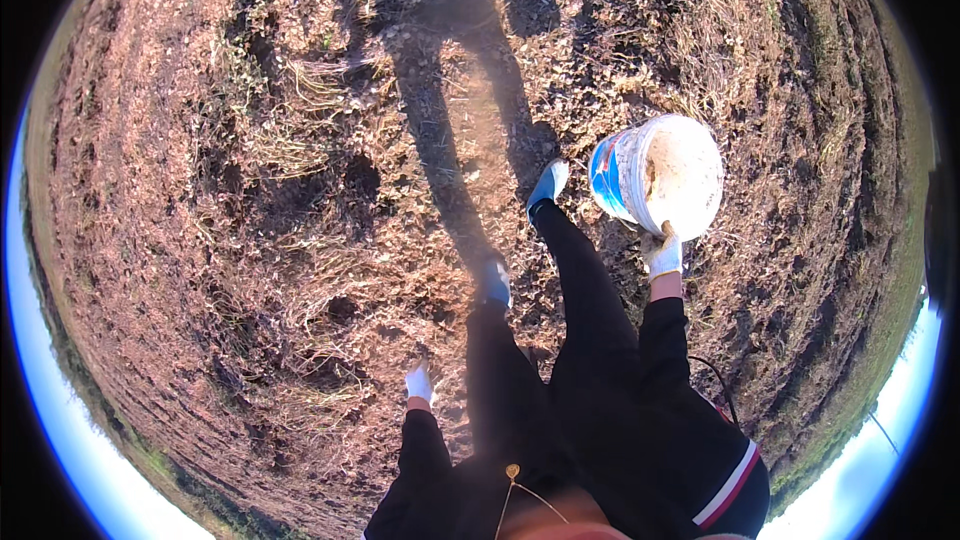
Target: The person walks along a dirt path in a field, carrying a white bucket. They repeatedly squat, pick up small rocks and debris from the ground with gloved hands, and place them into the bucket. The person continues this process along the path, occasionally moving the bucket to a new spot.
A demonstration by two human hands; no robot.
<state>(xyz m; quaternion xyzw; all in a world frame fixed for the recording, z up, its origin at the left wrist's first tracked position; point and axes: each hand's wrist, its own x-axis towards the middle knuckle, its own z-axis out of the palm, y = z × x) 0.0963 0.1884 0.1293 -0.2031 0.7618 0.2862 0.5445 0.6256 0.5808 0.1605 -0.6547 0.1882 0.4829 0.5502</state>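
Note:
My right hand, in a white work glove with a brownish palm, grips the near rim of a white plastic bucket with a blue label. The bucket hangs tilted at my right, its mouth turned toward me. Its pale inside shows some brown dirt at one side. My left hand, in a white glove too, hangs low by my left leg, over the soil. Nothing shows in it, but its fingers are too small and foreshortened to make out.
Dry brown soil with plant litter spreads all round, in rows of ridges. A heap of pale dry stalks lies ahead to the left. My feet in blue-and-white shoes are mid-stride. A long shadow falls ahead.

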